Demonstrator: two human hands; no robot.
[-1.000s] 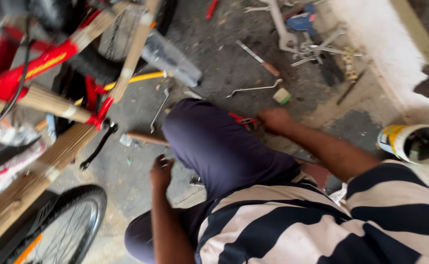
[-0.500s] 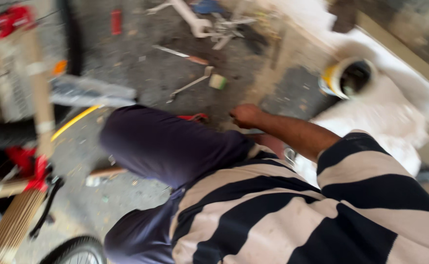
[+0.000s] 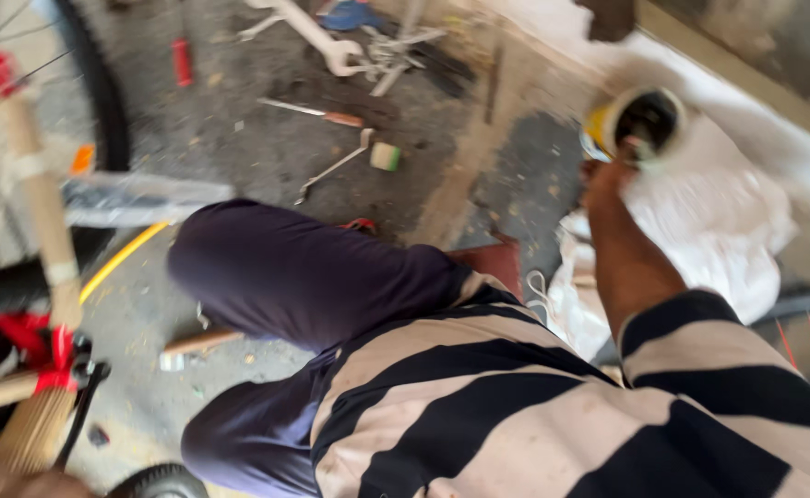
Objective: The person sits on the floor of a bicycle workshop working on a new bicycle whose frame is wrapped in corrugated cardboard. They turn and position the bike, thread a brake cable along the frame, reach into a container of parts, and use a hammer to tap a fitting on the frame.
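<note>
My right hand has swung away from the tools by my knee to the rim of the round yellow-banded tin on the white sack, fingers too blurred to read; my left hand is out of view.

a bicycle repair workshop: wrenches and a wheel on a gritty floor

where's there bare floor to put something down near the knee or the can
Bare grey floor lies between the raised knee, the screwdriver and the bicycle tyre. A smaller dark patch sits between the knee and the open can that the right hand reaches. Crowded: the tool pile at the top, and the white sack under the can.
</note>
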